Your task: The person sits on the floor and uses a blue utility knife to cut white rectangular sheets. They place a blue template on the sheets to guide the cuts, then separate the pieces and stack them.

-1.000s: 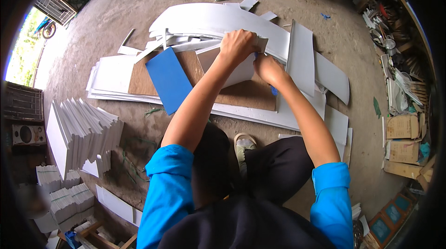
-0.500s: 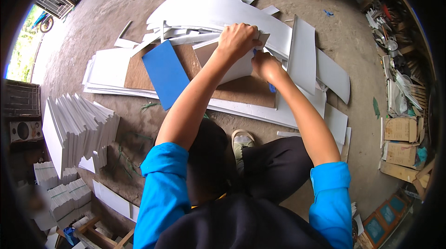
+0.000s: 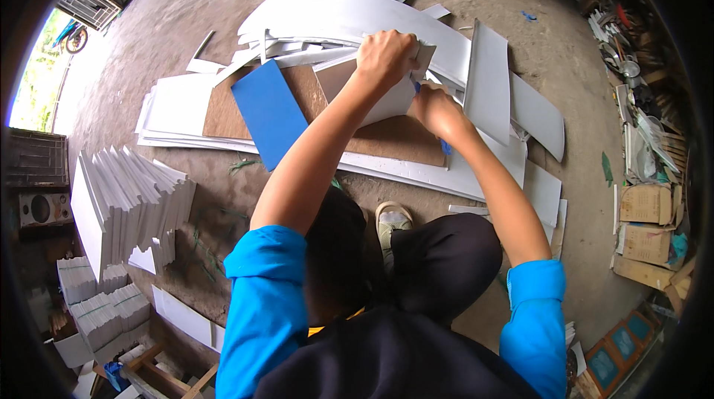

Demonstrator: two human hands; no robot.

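My left hand [image 3: 387, 58] is closed over the top edge of a tilted white sheet [image 3: 385, 107], with a grey-brown panel [image 3: 337, 81] against it. Just to the right and lower, my right hand [image 3: 439, 110] is wrapped round a blue-handled tool [image 3: 446, 147]. Blue shows at both ends of that fist; the tool's working end is hidden near the sheet's right edge. Beneath the sheet lies a brown wooden board [image 3: 401, 147]. A flat blue panel [image 3: 269, 113] rests across the board, left of my left forearm.
Large white sheets [image 3: 320, 16] and offcuts lie under and around the board. White panels [image 3: 123, 209] stand in a row at left, above tied white bundles [image 3: 111, 315]. Cardboard boxes [image 3: 644, 243] and clutter line the right side. My shoe [image 3: 392, 220] is close below the board.
The whole view has shifted slightly. My right hand has moved a little down and away from my left hand along the sheet's right edge. The left hand keeps its grip.
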